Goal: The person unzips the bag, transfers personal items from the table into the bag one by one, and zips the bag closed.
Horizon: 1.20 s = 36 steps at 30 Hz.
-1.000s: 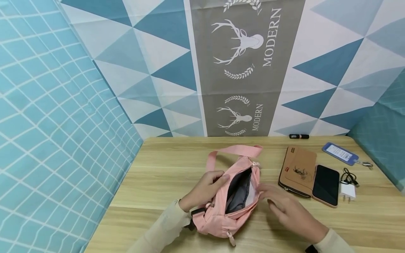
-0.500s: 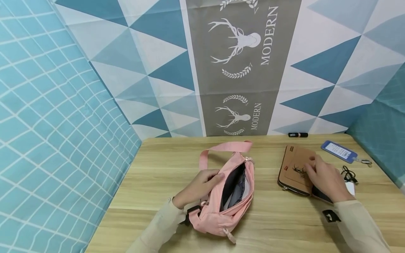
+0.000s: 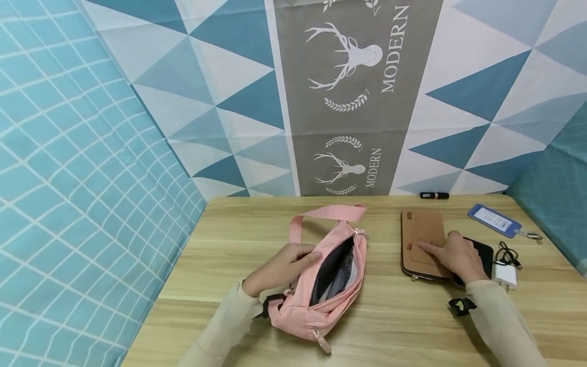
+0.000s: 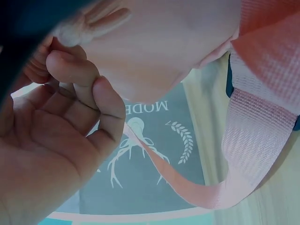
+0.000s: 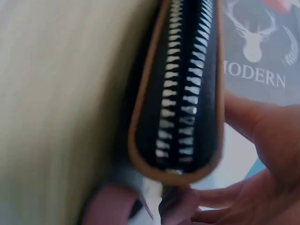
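A pink waist bag (image 3: 300, 321) lies on the table, its zipped mouth gaping and a grey lining showing. My left hand (image 3: 284, 262) grips the bag's left edge, thumb on top. In the left wrist view its fingers curl against the pink fabric, near a hanging strap (image 4: 255, 126). Over on the right, my right hand (image 3: 460, 255) holds a brown zip wallet (image 3: 424, 229) by its right side, thumb across the face. The right wrist view shows the wallet's zipper (image 5: 178, 93) end on, with the thumb along one face. The fingers under the wallet are partly hidden.
A black-screened phone (image 3: 482, 251) lies right beside the wallet, partly behind the right hand. Further right are a white charger plug (image 3: 505, 275), a coiled black cable (image 3: 506, 253) and a blue card holder (image 3: 494, 220). A small black tube (image 3: 434, 195) rests at the back edge.
My right hand has left the bag's right edge, crossed to the wallet and taken hold of it. The wallet has shifted slightly left. My left hand stays on the bag, which has moved slightly left.
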Motion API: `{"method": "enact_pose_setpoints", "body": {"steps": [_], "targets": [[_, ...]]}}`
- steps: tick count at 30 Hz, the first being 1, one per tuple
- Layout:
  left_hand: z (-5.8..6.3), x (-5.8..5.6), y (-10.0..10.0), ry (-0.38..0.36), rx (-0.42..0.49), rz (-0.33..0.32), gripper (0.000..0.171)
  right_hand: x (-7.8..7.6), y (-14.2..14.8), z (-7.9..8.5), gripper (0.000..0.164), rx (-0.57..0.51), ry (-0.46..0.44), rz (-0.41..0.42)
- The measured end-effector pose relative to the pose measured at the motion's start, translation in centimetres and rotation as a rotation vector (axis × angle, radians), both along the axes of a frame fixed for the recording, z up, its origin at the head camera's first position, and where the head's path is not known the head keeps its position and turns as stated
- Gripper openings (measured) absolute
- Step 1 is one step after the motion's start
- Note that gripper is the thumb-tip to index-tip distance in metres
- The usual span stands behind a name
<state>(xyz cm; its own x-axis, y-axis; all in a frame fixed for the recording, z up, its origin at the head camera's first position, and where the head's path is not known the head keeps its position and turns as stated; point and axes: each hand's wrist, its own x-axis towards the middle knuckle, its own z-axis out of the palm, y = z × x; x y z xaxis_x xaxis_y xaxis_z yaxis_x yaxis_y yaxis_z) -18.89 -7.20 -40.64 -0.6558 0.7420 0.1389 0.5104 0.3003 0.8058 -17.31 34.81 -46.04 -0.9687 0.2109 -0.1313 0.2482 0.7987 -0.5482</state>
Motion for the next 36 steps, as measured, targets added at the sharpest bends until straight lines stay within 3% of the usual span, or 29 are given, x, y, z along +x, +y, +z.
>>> {"method": "enact_pose_setpoints", "body": {"steps": [4, 8, 11, 18, 26, 31, 36], "targets": [[-0.2, 0.0, 0.1, -0.027, -0.001, -0.017, 0.036, -0.6, 0.3, -0.1, 0.068, -0.083, -0.105, 0.049], [-0.4, 0.1, 0.2, -0.036, -0.003, -0.015, 0.035, -0.7, 0.2, 0.2, 0.078, -0.139, -0.113, 0.088], [-0.5, 0.1, 0.2, -0.034, -0.008, -0.013, 0.035, -0.5, 0.0, 0.5, 0.082, -0.158, -0.073, 0.12], [-0.4, 0.1, 0.2, -0.013, -0.026, -0.016, 0.032, 0.9, -0.7, 1.7, 0.073, -0.205, 0.068, 0.171], [-0.3, 0.2, 0.1, 0.039, -0.031, 0.007, 0.032, 2.7, -2.8, 5.1, 0.068, -0.269, 0.207, 0.149], [-0.1, 0.4, 0.2, 0.031, -0.017, 0.033, 0.034, 4.2, -3.6, 6.4, 0.065, -0.323, 0.174, 0.159], [0.0, 0.3, 0.2, 0.033, -0.013, 0.051, 0.035, 5.8, -4.3, 7.3, 0.065, -0.448, 0.066, 0.183]]}}
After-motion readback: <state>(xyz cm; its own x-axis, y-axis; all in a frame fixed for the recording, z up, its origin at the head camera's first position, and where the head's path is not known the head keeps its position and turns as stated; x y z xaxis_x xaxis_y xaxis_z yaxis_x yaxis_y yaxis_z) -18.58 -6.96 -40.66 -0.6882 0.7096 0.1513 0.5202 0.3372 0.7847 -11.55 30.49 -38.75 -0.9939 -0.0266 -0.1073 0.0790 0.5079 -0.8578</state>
